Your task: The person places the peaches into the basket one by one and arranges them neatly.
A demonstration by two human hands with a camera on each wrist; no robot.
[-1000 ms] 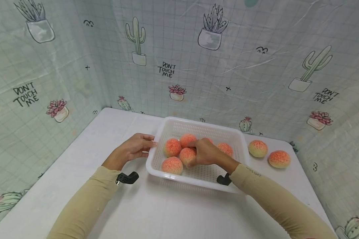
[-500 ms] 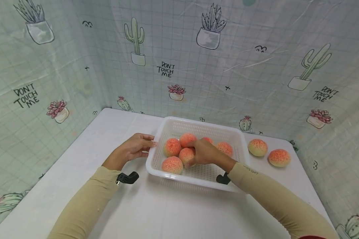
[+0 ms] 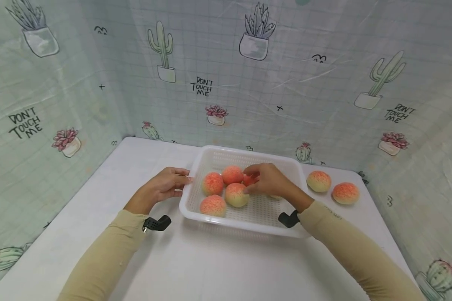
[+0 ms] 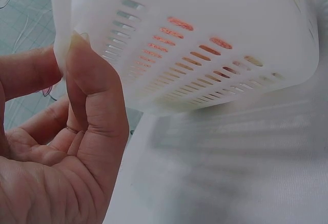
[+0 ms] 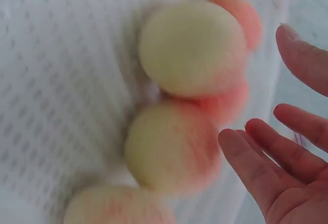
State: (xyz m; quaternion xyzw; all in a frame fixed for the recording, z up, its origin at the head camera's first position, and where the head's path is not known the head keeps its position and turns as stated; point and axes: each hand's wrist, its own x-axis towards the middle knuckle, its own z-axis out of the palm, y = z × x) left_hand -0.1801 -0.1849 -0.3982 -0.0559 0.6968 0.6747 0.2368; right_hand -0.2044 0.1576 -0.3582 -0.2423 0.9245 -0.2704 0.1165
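My left hand [image 3: 165, 185] pinches the left rim of a white slotted plastic basket [image 4: 246, 8] between thumb and fingers. Inside the basket lie several red-and-yellow peaches, grouped toward its left side. The right hand [image 3: 268, 180] hovers over the basket with thumb and fingers spread and nothing between them. Closest to its fingertips is the middle peach [image 3: 236, 195]; a redder peach [image 3: 250, 180] is partly behind the fingers. Another peach is mostly hidden beneath that hand. In the right wrist view, the fingers [image 5: 248, 165] stand beside a peach [image 5: 171, 147].
Two more peaches, one round peach [image 3: 319, 181] and one flatter-looking peach [image 3: 345, 193], rest on the white table [image 3: 211, 267] right of the basket. A cactus-print curtain [image 3: 226, 92] hangs close behind the table and along both sides.
My right hand has let go of the middle peach and moved up and right, its fingers spreading. That peach now shows more of its yellow side. The left hand stays on the rim.
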